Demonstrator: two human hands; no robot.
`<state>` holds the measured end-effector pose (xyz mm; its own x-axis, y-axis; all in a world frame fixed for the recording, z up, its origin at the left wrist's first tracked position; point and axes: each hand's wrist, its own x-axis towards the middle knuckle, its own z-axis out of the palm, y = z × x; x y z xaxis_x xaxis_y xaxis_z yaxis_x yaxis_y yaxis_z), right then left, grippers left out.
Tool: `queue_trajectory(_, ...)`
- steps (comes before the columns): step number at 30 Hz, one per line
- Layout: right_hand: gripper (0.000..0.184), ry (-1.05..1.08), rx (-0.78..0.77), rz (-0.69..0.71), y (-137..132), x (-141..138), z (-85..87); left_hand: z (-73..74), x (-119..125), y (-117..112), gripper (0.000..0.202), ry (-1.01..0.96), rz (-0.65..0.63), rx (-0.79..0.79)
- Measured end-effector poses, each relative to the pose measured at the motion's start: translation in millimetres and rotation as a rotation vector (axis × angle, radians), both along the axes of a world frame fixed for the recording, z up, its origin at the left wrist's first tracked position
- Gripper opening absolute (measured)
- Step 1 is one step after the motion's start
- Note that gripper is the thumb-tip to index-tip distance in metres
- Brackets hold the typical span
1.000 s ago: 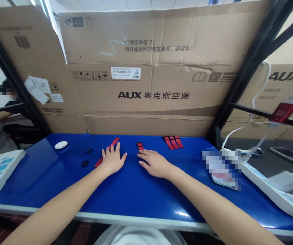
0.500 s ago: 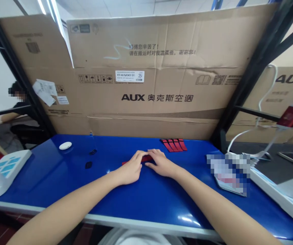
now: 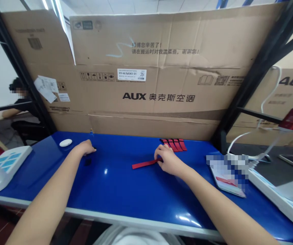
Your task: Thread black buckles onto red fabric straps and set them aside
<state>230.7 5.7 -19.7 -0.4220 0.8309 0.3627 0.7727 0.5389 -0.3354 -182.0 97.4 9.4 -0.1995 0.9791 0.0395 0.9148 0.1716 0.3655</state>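
My right hand (image 3: 169,159) is closed on the right end of a long red strap (image 3: 143,164) that lies on the blue table (image 3: 126,190). Just beyond that hand, several more red straps (image 3: 174,144) lie side by side near the cardboard wall. My left hand (image 3: 85,147) has reached to the left, with its fingers curled over a small black piece (image 3: 93,148) on the table. Another small black piece (image 3: 87,162) lies right below the wrist.
A white oval object (image 3: 65,142) lies at the back left. A white device with blue squares (image 3: 2,166) sits at the left edge. White trays and a cable (image 3: 276,183) fill the right side. Large cardboard boxes (image 3: 146,75) wall off the back. A person (image 3: 18,102) sits far left.
My hands were together on the red strap at the table's middle; they have parted. The left hand went left to the black pieces, the right pulled the strap rightward.
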Motion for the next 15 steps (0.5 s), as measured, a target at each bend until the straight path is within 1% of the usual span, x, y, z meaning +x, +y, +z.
queue_trajectory(2,0.026,0.025,-0.058,0.07,-7.1,-5.5,0.3,-6.3,5.9,1.7,0.023,-0.042,-0.041,-0.041)
queue_trajectory(3,0.029,0.049,-0.088,0.096,-9.5,-9.9,-1.0,-9.1,12.5,1.3,0.021,-0.047,-0.05,-0.053)
queue_trajectory(5,0.032,0.087,-0.129,0.126,-11.4,-20.7,-6.3,-13.8,31.1,-1.5,0.018,-0.08,-0.114,-0.027)
queue_trajectory(6,0.031,0.1,-0.137,0.135,-11.1,-26.5,-9.5,-15.5,42.2,-3.9,0.019,-0.108,-0.157,-0.009)
queue_trajectory(8,0.023,0.127,-0.143,0.171,-9.1,-36.1,-15.2,-17.6,65.7,-10.8,0.022,-0.203,-0.26,0.022)
queue_trajectory(11,0.016,0.221,-0.203,0.169,-5.9,-41.3,-17.4,-17.1,98.9,-25.9,0.029,-0.538,-0.466,0.009)
queue_trajectory(13,0.012,0.341,-0.31,0.182,-4.7,-38.5,-14.3,-15.0,116.3,-38.1,0.031,-0.689,-0.566,-0.019)
queue_trajectory(15,0.009,0.478,-0.433,0.222,-3.8,-33.5,-9.2,-12.7,129.0,-49.8,0.033,-0.844,-0.66,-0.081)
